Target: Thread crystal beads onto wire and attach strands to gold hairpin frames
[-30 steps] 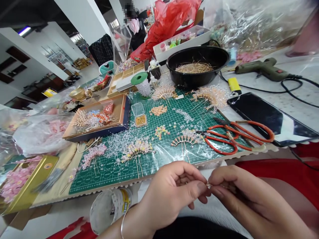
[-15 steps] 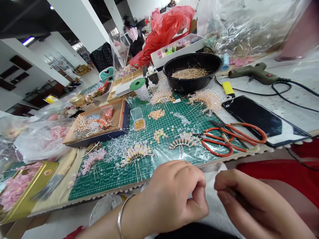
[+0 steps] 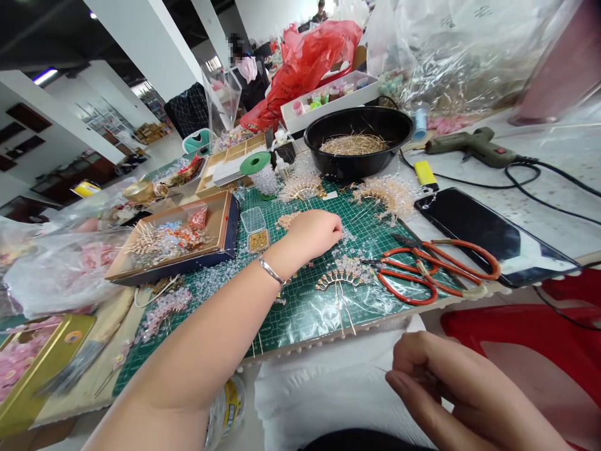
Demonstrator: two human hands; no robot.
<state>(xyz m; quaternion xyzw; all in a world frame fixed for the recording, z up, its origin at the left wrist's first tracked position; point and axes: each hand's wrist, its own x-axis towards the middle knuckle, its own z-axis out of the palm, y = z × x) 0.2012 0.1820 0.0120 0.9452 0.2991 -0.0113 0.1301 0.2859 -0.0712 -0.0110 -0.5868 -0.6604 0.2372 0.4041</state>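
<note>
Clock dirs taken from the L hand, 12 = away from the wearer.

L hand (image 3: 319, 235) is out over the green mat (image 3: 300, 326), fingers curled under like a loose fist; tips hidden, so can't tell whether they're pinching anything. Silver bangle (image 3: 271, 270) on that wrist. Clear beads (image 3: 348, 235) lie just beside the knuckles at 3; peach beads (image 3: 285, 220) just beside the hand approx 10.

R hand (image 3: 436, 382) is btwn 4 & 5, nr the wearer's lap, well apart from L hand & off the mat. Thumb & forefinger press together on a thin strand (image 3: 382, 368), its end poking out twd 9; the rest of what's in the palm is hidden, can't tell.

At 5, nr L hand: hair comb (image 3: 342, 277) w/ clear beads at its R end, prongs pointing twd the wearer. Btwn 3 & 4: orange-handled pliers (image 3: 406, 240), overlapping another orange-handled tool. Phone (image 3: 469, 228) at 3, farther out.

Black bowl (image 3: 359, 164) at 1, holding a tangle of straw-coloured wire. Glue gun (image 3: 469, 147) at 2, well away. Green-topped spool (image 3: 256, 164) btwn 10 & 11. Small clear box (image 3: 258, 241) w/ gold beads at 9, lid open; bigger box (image 3: 230, 228) w/ orange & blue bits beyond it, also 9.
</note>
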